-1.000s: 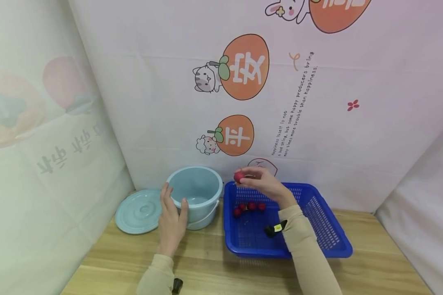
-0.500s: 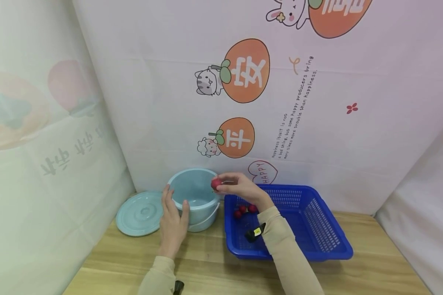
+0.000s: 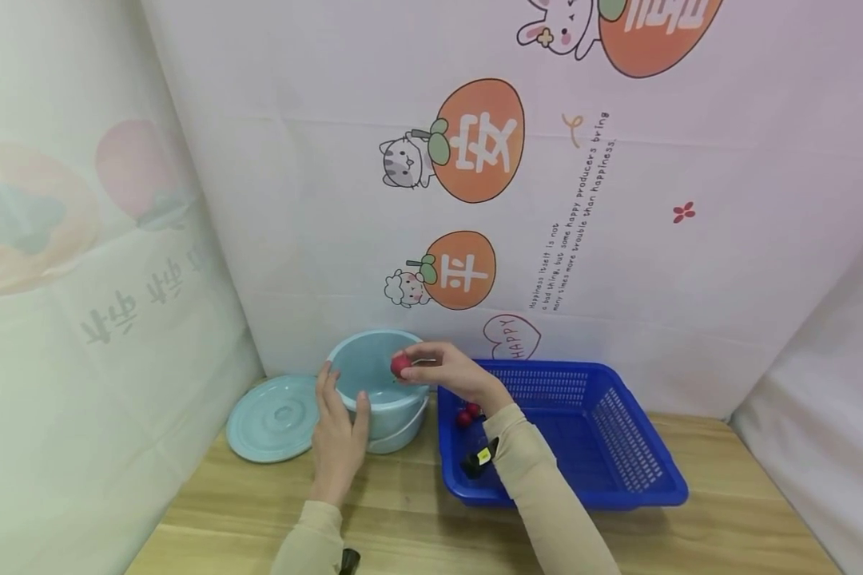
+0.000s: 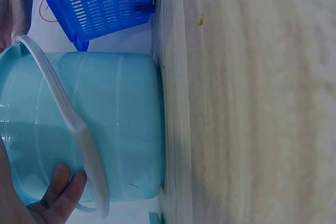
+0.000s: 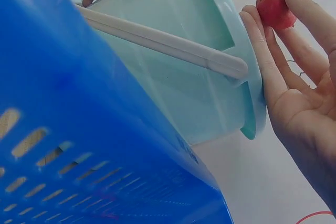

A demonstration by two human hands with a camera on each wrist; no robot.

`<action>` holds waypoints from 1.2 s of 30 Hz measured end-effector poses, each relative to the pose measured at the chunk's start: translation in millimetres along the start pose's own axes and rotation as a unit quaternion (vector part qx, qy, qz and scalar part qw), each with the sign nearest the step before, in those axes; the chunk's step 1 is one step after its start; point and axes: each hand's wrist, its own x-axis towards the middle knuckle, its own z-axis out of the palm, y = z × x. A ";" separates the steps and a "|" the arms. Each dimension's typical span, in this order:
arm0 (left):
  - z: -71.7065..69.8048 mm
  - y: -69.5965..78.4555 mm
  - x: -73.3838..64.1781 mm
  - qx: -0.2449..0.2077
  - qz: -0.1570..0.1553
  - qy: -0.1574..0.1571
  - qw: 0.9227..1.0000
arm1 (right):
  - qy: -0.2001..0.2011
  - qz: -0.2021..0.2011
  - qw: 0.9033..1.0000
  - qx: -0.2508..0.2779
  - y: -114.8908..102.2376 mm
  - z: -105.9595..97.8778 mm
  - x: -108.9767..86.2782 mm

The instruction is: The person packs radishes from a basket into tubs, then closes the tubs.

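Note:
A small red radish [image 5: 275,9] with a short green stem is pinched between the thumb and fingers of my right hand [image 3: 453,371]. In the head view it overlaps the opening of the light blue bucket [image 3: 395,423], at the right side of the rim. My left hand [image 3: 338,435] rests against the bucket's near left side, fingers spread and fairly straight. Its fingertips touch the outer wall beside the pale handle [image 4: 86,145] in the left wrist view. Other radishes [image 3: 464,418] lie in the blue basket [image 3: 568,501], partly hidden by my right forearm.
The bucket's round lid [image 3: 273,419] lies on the wooden table [image 3: 403,527] to the left. Close by the bucket on the right stands the perforated basket. A white printed cloth [image 3: 316,200] hangs behind everything, with more cloth at both sides.
My right hand has carried the radish leftward from above the basket to the bucket's opening. My left hand keeps its place on the bucket.

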 end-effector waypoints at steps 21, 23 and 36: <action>-2.4 -0.4 -0.5 0.006 0.003 -0.002 1.000 | -0.106 0.069 0.972 -0.199 -32.2 -5.0 18.8; -1.4 -0.1 1.8 0.006 0.008 -0.001 1.000 | -0.123 0.076 0.960 -0.239 -41.5 -4.7 23.3; 0.5 -1.9 1.6 0.002 0.015 0.009 1.000 | -0.176 0.099 0.901 -0.385 -67.3 -4.4 41.0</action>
